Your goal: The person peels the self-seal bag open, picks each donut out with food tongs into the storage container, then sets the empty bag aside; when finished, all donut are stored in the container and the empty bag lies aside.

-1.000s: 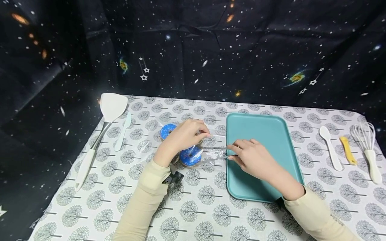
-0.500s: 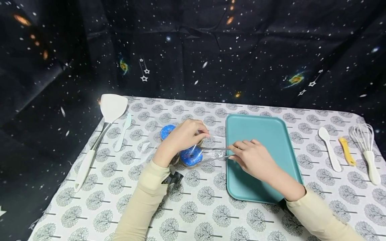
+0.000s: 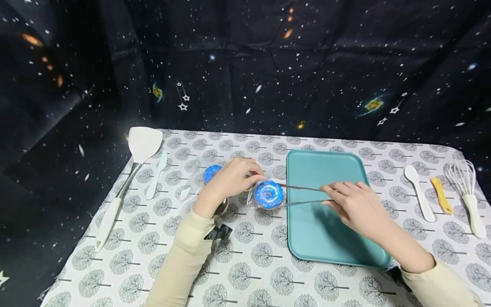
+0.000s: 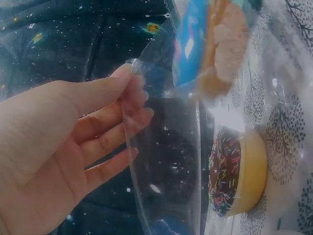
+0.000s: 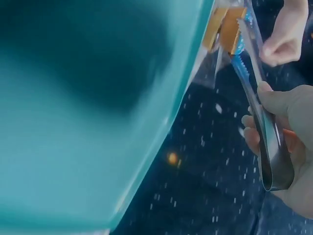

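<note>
My left hand (image 3: pixel 233 179) pinches the edge of a clear plastic bag (image 4: pixel 166 147) between thumb and fingers. My right hand (image 3: pixel 358 209) grips metal tongs (image 5: pixel 276 169), whose tips clasp a blue-frosted donut (image 3: pixel 268 203). That donut is at the bag's mouth, just left of the teal tray (image 3: pixel 326 166); whether it is fully out of the bag I cannot tell. Another blue donut (image 3: pixel 212 173) lies behind the left hand, partly covered. In the left wrist view a chocolate donut with sprinkles (image 4: pixel 226 176) sits below the held one.
On the left lie a white turner (image 3: pixel 145 143) and a pale blue knife (image 3: pixel 156 177). Right of the tray are a white spoon (image 3: pixel 419 194), a small yellow utensil (image 3: pixel 441 196) and a whisk (image 3: pixel 469 204). A dark star-patterned cloth (image 3: pixel 245 64) hangs behind the table.
My right hand has moved right over the tray, drawing the tongs and the blue donut rightward from among the other donuts. My left hand has stayed nearly in place on the bag.
</note>
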`<state>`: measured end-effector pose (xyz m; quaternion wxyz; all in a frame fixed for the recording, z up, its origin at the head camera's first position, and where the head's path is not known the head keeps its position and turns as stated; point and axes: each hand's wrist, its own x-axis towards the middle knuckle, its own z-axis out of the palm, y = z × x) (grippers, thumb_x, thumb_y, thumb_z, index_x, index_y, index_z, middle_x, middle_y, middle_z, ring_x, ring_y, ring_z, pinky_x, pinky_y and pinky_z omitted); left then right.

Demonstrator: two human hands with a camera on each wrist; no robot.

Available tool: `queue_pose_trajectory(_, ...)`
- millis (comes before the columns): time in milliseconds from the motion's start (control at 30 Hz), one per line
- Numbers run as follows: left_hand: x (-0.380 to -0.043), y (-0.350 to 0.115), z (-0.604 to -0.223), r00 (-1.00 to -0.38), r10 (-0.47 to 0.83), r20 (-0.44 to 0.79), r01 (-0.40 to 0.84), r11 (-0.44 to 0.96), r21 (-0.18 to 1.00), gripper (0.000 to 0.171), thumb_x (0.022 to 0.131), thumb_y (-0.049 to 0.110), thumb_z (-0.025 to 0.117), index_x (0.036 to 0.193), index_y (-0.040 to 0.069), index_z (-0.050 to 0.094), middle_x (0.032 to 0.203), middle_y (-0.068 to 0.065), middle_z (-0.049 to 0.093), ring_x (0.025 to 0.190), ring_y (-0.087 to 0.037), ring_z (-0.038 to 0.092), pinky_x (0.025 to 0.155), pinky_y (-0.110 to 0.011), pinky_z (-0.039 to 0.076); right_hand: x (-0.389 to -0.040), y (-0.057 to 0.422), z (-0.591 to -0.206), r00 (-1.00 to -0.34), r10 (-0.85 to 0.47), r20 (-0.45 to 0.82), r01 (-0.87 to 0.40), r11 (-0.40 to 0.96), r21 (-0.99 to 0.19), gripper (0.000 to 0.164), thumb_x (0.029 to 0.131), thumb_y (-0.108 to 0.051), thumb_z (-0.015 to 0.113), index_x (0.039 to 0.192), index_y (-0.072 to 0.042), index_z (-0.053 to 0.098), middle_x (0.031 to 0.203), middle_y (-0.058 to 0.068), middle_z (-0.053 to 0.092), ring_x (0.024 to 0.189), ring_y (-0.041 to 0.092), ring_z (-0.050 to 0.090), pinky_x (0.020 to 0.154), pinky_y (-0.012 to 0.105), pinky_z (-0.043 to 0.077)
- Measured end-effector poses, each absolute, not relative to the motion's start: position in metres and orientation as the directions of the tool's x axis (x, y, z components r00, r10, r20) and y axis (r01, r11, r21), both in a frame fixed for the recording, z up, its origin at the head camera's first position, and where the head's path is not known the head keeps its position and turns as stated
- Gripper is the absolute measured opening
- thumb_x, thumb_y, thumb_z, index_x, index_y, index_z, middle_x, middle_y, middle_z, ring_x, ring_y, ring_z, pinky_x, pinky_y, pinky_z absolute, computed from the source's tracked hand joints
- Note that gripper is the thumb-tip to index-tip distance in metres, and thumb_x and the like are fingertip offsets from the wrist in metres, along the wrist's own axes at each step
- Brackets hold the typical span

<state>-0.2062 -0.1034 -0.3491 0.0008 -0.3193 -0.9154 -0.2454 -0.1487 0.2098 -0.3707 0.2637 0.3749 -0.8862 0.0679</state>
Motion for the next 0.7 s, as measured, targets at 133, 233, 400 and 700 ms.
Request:
queue_pose_trajectory(133,-0.206,-0.103,-0.349,-0.802,0.581,0.142,0.574,0.68,0.456,0.017,0.091,0.025,0.061,0.097,0.013,0.073,0.095,0.004,0.067,0.084,-0.008,0.06,0.076,-0.023,0.05,-0.147,0.235,-0.368,-0.582,-0.597,0.552,-0.679,0.731,0.073,0.061,0.099,-0.05,0.028,0.109,-0.005,0.067,0.094,0.008,0.068,0.077,0.026,0.063,0.063,0.04,0.048)
queue_pose_trajectory(233,-0.206,-0.103,-0.35,-0.803,0.579,0.137,0.569,0.68,0.463,0.017,0.091,0.024,0.062,0.098,0.013,0.073,0.096,0.004,0.067,0.083,-0.008,0.06,0.075,-0.023,0.049,-0.148,0.255,-0.365,-0.603,-0.564,0.563,-0.649,0.758,0.064,0.063,0.098,-0.053,0.028,0.109,-0.005,0.066,0.092,0.01,0.068,0.071,0.027,0.063,0.061,0.042,0.049)
queue_pose_trajectory(400,-0.205,-0.104,-0.349,-0.807,0.573,0.14,0.565,0.683,0.463,0.018,0.091,0.026,0.062,0.098,0.013,0.073,0.094,0.005,0.067,0.082,-0.006,0.059,0.074,-0.021,0.049,-0.156,0.282,-0.364,-0.675,-0.515,0.528,-0.58,0.813,0.052,0.06,0.095,-0.055,0.036,0.111,-0.006,0.067,0.094,0.012,0.068,0.067,0.031,0.062,0.054,0.044,0.047)
queue_pose_trajectory(700,-0.206,-0.104,-0.349,-0.795,0.583,0.166,0.586,0.669,0.457,0.018,0.092,0.025,0.061,0.099,0.013,0.072,0.095,0.003,0.068,0.083,-0.008,0.062,0.079,-0.024,0.05,-0.182,0.3,-0.379,-0.768,-0.461,0.445,-0.499,0.866,0.036,0.037,0.085,-0.031,0.067,0.11,-0.005,0.066,0.085,0.009,0.064,0.059,0.022,0.056,0.046,0.032,0.037)
